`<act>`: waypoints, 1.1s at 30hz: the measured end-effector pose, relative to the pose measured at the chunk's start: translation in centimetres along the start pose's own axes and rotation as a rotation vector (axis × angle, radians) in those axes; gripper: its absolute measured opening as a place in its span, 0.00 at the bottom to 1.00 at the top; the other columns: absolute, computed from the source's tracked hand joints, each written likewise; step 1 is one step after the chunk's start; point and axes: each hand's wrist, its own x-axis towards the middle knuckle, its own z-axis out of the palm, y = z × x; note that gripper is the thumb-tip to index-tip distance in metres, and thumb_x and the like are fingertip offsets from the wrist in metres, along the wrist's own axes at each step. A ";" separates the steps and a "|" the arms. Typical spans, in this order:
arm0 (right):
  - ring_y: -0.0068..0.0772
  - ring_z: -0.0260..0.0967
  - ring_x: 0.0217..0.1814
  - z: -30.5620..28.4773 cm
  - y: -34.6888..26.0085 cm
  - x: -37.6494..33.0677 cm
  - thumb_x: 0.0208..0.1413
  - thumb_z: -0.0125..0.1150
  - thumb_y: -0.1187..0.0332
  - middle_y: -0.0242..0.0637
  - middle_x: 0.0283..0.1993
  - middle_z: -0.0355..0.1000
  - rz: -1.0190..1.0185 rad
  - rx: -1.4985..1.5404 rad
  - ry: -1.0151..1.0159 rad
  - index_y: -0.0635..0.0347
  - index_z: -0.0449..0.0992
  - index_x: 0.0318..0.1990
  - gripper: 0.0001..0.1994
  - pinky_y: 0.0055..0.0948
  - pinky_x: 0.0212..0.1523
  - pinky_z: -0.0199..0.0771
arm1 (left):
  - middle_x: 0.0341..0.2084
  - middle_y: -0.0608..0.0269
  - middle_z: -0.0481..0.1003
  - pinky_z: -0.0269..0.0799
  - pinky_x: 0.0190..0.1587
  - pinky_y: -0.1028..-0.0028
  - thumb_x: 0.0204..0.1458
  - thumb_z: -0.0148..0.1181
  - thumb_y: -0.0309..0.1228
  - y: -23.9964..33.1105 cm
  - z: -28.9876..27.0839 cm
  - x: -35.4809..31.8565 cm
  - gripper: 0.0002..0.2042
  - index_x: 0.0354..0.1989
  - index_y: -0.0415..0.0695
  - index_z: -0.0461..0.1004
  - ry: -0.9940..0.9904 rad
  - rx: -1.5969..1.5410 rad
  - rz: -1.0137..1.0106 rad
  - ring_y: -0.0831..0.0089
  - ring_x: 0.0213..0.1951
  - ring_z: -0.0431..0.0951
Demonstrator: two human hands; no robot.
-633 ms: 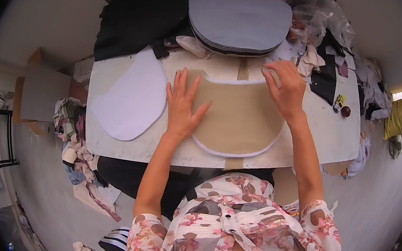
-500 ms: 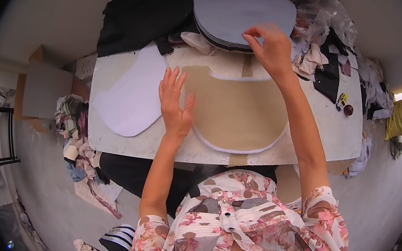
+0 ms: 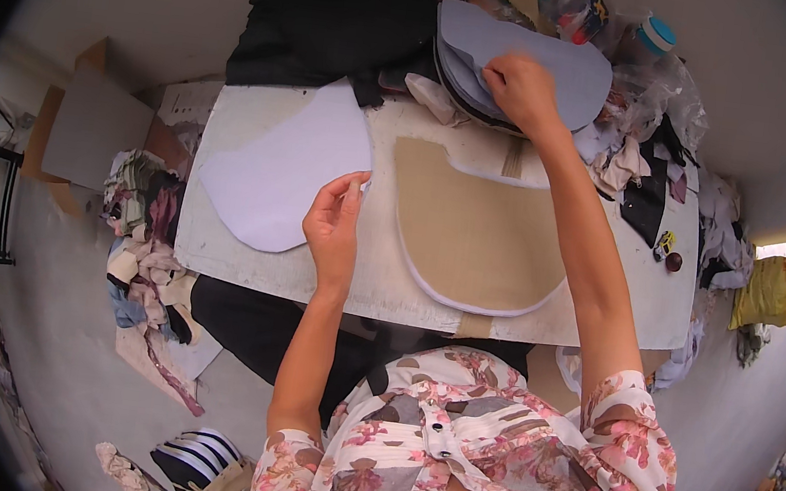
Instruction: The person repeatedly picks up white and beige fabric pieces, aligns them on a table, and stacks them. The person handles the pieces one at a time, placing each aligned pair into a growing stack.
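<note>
My right hand (image 3: 522, 90) pinches the near-left edge of the top sheet in a stack of grey-blue cut pieces (image 3: 566, 75) at the far side of the table. That edge is lifted and bent back. A smooth white, rounded cut piece (image 3: 285, 168) lies on the left part of the table. My left hand (image 3: 333, 223) is at its right edge, thumb and fingers closed together on it. Between my forearms lies a tan cut piece (image 3: 477, 236) with a white rim along its curved near edge, touched by neither hand.
Black cloth (image 3: 341, 28) is heaped at the far left of the white table (image 3: 349, 284). Scraps, clear plastic (image 3: 662, 92) and a blue-lidded container (image 3: 657, 33) crowd the far right. A small toy car (image 3: 663, 244) and a dark ball (image 3: 673, 262) sit near the right edge.
The view has shifted a little. My right hand has taken hold of the top grey-blue sheet and raised its edge. My left hand, spread before, has closed at the white piece's edge.
</note>
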 end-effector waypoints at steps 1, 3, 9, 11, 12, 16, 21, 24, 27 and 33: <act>0.48 0.71 0.38 -0.3 0.2 0.0 0.51 0.58 0.66 0.43 0.31 0.74 0.005 -0.010 -0.028 0.59 0.79 0.30 0.08 0.41 0.37 0.70 | 0.44 0.55 0.76 0.69 0.51 0.71 0.60 0.52 0.28 0.0 1.0 0.6 0.10 0.45 0.35 0.74 -0.035 -0.095 -0.079 0.70 0.48 0.74; 0.48 0.71 0.38 -0.5 0.1 0.3 0.51 0.57 0.65 0.42 0.32 0.75 0.004 -0.020 -0.084 0.59 0.79 0.32 0.08 0.41 0.38 0.70 | 0.41 0.55 0.76 0.73 0.46 0.72 0.60 0.52 0.33 -0.5 2.6 1.7 0.13 0.45 0.35 0.73 -0.087 -0.272 -0.230 0.70 0.45 0.76; 0.48 0.71 0.38 -1.3 0.4 -0.2 0.50 0.56 0.67 0.42 0.31 0.75 -0.069 0.039 -0.058 0.57 0.79 0.30 0.07 0.44 0.37 0.70 | 0.41 0.53 0.76 0.76 0.45 0.69 0.61 0.51 0.36 -1.3 7.4 4.6 0.16 0.49 0.35 0.69 -0.272 -0.503 -0.403 0.66 0.46 0.76; 0.46 0.70 0.39 -1.9 0.0 -0.4 0.51 0.57 0.67 0.39 0.32 0.74 -0.109 0.068 -0.034 0.57 0.79 0.30 0.06 0.42 0.37 0.70 | 0.41 0.53 0.75 0.76 0.45 0.68 0.60 0.53 0.39 -1.1 8.2 5.2 0.18 0.49 0.35 0.69 -0.273 -0.488 -0.436 0.65 0.46 0.76; 0.45 0.70 0.40 -2.3 -0.1 -0.7 0.51 0.57 0.67 0.38 0.32 0.74 -0.129 0.080 -0.021 0.57 0.78 0.31 0.06 0.42 0.37 0.70 | 0.41 0.52 0.75 0.76 0.46 0.68 0.59 0.54 0.40 -0.9 8.5 5.6 0.20 0.50 0.35 0.68 -0.275 -0.481 -0.452 0.65 0.47 0.76; 0.42 0.69 0.41 -5.4 -3.0 -4.4 0.49 0.61 0.69 0.35 0.33 0.73 -0.303 0.052 -0.150 0.57 0.77 0.32 0.04 0.38 0.36 0.71 | 0.42 0.54 0.74 0.75 0.46 0.68 0.54 0.60 0.47 -0.3 9.3 8.8 0.25 0.51 0.38 0.68 -0.261 -0.596 -0.624 0.65 0.46 0.75; 0.43 0.68 0.48 -8.7 -5.5 -7.2 0.45 0.64 0.71 0.34 0.42 0.72 -0.326 0.236 -0.306 0.57 0.75 0.42 0.14 0.37 0.46 0.71 | 0.37 0.67 0.76 0.70 0.40 0.77 0.50 0.67 0.41 -1.3 8.8 10.5 0.17 0.43 0.44 0.76 -0.147 -0.298 -0.304 0.77 0.37 0.75; 0.44 0.66 0.54 -7.6 -3.8 -4.6 0.42 0.65 0.72 0.36 0.45 0.72 -0.366 0.347 -0.095 0.56 0.74 0.43 0.17 0.42 0.57 0.64 | 0.27 0.74 0.75 0.64 0.34 0.81 0.52 0.65 0.36 1.1 10.5 8.5 0.12 0.39 0.41 0.79 -0.198 0.080 0.045 0.85 0.30 0.69; 0.46 0.64 0.58 -6.4 -1.8 -2.6 0.41 0.65 0.74 0.37 0.47 0.72 -0.330 0.461 -0.249 0.58 0.73 0.45 0.19 0.48 0.68 0.50 | 0.22 0.76 0.71 0.60 0.29 0.83 0.57 0.60 0.33 4.4 11.0 6.7 0.10 0.38 0.37 0.78 -0.299 0.285 0.405 0.87 0.26 0.63; 0.34 0.70 0.48 -11.9 5.1 -5.4 0.43 0.66 0.72 0.35 0.36 0.74 -0.140 0.172 -0.237 0.58 0.77 0.42 0.15 0.41 0.57 0.64 | 0.28 0.70 0.77 0.67 0.35 0.85 0.56 0.59 0.25 6.6 7.4 6.9 0.08 0.43 0.38 0.77 -0.139 0.172 0.457 0.85 0.31 0.72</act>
